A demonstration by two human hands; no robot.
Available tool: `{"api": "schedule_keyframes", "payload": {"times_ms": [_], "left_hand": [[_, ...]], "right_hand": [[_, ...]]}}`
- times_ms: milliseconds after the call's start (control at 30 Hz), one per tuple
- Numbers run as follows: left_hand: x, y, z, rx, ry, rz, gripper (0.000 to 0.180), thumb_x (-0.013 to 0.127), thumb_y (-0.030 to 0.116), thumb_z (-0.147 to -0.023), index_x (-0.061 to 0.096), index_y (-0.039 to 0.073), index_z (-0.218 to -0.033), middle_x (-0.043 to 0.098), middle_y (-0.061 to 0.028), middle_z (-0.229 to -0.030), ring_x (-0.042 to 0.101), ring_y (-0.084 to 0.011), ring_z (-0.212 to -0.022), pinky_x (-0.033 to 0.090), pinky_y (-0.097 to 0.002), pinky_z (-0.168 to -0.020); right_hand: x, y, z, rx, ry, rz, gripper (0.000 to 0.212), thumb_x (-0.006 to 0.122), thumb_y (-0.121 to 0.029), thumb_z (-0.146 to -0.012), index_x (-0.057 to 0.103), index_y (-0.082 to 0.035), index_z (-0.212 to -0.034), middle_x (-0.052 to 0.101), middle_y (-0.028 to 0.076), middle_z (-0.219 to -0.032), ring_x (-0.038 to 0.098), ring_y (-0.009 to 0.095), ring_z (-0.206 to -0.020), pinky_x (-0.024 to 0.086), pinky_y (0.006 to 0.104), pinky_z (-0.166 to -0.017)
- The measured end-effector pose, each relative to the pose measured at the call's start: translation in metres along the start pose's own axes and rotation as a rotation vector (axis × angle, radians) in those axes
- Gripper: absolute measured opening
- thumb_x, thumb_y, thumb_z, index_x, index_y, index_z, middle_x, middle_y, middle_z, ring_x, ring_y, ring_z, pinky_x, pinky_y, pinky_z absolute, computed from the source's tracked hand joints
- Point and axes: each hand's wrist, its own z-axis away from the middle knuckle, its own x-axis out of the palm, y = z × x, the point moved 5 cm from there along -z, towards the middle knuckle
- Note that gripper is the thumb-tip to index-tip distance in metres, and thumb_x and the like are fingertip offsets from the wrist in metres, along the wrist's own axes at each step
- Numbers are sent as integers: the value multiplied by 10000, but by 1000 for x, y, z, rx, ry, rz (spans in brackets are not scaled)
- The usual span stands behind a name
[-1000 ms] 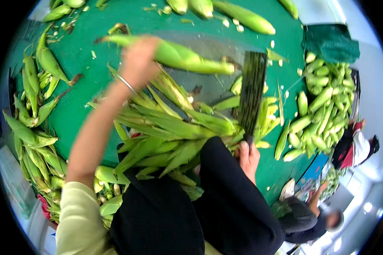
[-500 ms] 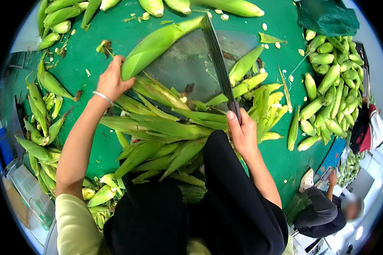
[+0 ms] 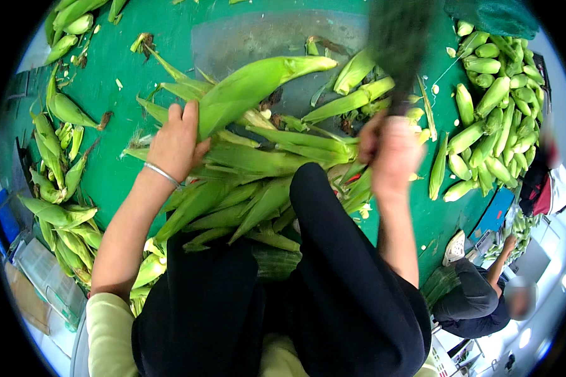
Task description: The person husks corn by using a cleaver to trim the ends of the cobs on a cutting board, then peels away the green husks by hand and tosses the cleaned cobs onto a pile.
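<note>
My left hand [image 3: 177,139], a silver bangle at its wrist, is closed round the lower end of a green ear of corn [image 3: 242,91] in its husk. The ear's pale, narrower end points right. My right hand [image 3: 396,147] grips a knife, whose broad dark blade [image 3: 399,50] is raised and smeared by motion, apart from the ear. Below both hands, a heap of loose green corn husks and ears [image 3: 251,163] spreads in front of my knees. A few cut ears [image 3: 349,103] lie between the held ear and the knife.
Trimmed ears [image 3: 497,125] are piled at the right, beside dark green netting [image 3: 490,17]. More unhusked ears [image 3: 60,157] line the left side. Small cut pieces and silk are scattered over the green floor [image 3: 116,100]. Another person [image 3: 478,295] sits at the lower right.
The knife has left the ear's narrow end and swung up to the right with my right hand. The ear has dropped lower and now lies nearer level in my left hand.
</note>
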Motion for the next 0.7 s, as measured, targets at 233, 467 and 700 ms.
{"api": "schedule_keyframes", "payload": {"times_ms": [233, 467, 700], "left_hand": [[-2, 9, -6, 42, 74, 1, 627, 693, 129, -689, 349, 34, -1204, 421, -206, -1020, 536, -404, -838, 481, -432, -674], [13, -36, -19, -151, -162, 686, 413, 646, 210, -768, 460, 26, -1088, 583, -139, -889, 578, -258, -728, 481, -330, -641], [59, -42, 21, -685, -1026, 1736, 606, 322, 576, -883, 516, 21, -1029, 512, -57, -578, 318, -59, -264, 223, -179, -217]], "right_hand": [[40, 126, -16, 72, -17, 377, 463, 469, -392, -886, 525, 10, -663, 546, 189, -605, 547, 301, -576, 426, 403, -534], [40, 134, -14, 289, -140, 347, 532, 462, -472, -877, 560, 36, -754, 553, 233, -641, 562, 350, -601, 446, 412, -615], [9, 121, 8, 257, -142, 583, 472, 496, -451, -859, 567, 16, -849, 575, 277, -696, 582, 438, -720, 451, 460, -640]]}}
